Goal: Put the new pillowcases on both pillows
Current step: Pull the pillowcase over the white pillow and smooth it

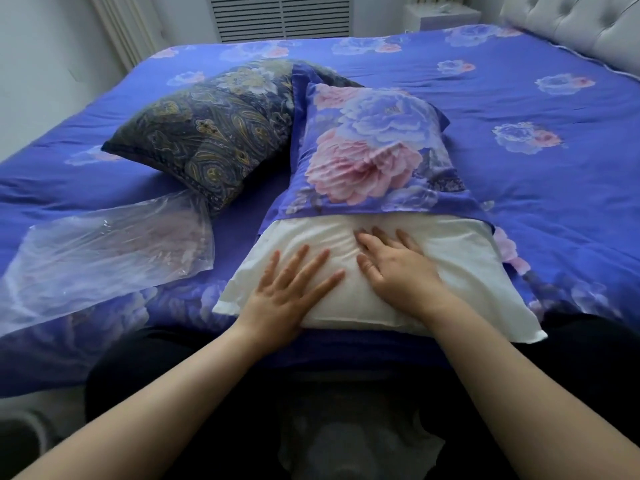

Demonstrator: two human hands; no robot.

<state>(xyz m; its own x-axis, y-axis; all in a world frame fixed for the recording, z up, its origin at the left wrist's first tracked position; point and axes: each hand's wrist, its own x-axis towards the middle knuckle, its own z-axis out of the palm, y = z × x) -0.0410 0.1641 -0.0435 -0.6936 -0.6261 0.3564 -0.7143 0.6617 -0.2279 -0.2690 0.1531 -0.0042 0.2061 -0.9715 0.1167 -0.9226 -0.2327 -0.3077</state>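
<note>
1. The bed (pixel 519 109) fills the view, spread with a blue cover printed with pale flowers; a padded headboard (pixel 575 26) shows at the far right corner.
2. Near the foot edge lies a white pillow (pixel 460 271), its far half already inside the new floral pillowcase (pixel 363 147), whose open mouth crosses the pillow's middle. The near half is bare.
3. To the left, touching the floral case's far corner, lies a second pillow (pixel 207 133) in a dark paisley cover, tilted on one side. By the look of it this one has yet to be changed; no second new case is plainly visible.
4. A clear plastic bag (pixel 104 251) lies flat at the left, its far corner just under the dark pillow.
5. The left hand (pixel 294 292) rests flat on the bare pillow near its near-left part, fingers straight and spread, holding nothing.
6. The right hand (pixel 394 265) presses flat beside it, fingers spread toward the case's mouth, also gripping nothing.
7. Judged step: stuffing the first pillow, about halfway in.
8. The next move likely calls for taking hold of the case's open hem on both sides and drawing it toward the near edge, or pushing the pillow deeper, then seating the corners.
</note>
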